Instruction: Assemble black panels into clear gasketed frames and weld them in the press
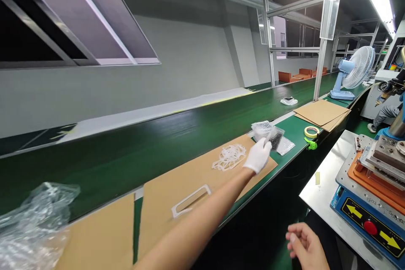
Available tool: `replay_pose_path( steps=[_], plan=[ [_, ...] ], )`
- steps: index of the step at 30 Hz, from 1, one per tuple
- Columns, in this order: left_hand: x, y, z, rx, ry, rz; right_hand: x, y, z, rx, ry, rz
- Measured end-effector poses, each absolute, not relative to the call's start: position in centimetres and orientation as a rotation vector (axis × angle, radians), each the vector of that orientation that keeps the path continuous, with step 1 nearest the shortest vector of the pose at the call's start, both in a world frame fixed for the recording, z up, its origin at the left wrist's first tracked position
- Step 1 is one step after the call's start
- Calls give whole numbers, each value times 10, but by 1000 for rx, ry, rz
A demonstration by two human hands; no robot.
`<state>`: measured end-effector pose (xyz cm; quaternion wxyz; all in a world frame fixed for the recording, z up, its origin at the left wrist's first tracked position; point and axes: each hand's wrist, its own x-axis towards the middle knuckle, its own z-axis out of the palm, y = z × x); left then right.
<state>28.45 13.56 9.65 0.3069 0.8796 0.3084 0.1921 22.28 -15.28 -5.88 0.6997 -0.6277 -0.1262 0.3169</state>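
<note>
My left hand (pixel 258 156), in a white glove, reaches across the workbench with its fingers closed on the near edge of a clear plastic bag with dark contents (pixel 276 136). Beside that bag lie a whitish plastic bag (pixel 262 129) and a silvery packet (pixel 285 146). Close to my left wrist, a heap of thin white frames (pixel 230 157) rests on a cardboard sheet (pixel 164 185). One single white frame (pixel 191 201) lies nearer to me, partly behind my forearm. Bare and holding nothing visible, my right hand (pixel 306 247) hangs at the lower right, fingers loosely bent and apart.
Behind the bench runs a green conveyor belt (pixel 142 143) carrying a small packet (pixel 289 101). Crumpled clear plastic (pixel 41 223) lies at left. Farther right are yellow tape (pixel 311 131), cardboard sheets (pixel 322 114) and a fan (pixel 356 69). A press fixture (pixel 373 202) stands at right.
</note>
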Motion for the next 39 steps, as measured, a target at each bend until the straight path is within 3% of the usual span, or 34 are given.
replay_pose_path(
  steps=[6, 12, 17, 27, 39],
  plan=[
    [132, 23, 43, 1526, 539, 588, 212, -102, 19, -1280, -459, 605],
    [50, 16, 23, 1192, 546, 522, 202, -118, 51, -1566, -781, 798],
    [25, 12, 8, 1089, 463, 407, 190, -125, 74, -1746, -881, 894],
    [-4, -8, -10, 891, 373, 481, 154, -115, 87, -1817, -883, 760],
    [-22, -16, -16, 776, 231, 488, 118, -118, 119, -2045, -1330, 387]
  ],
)
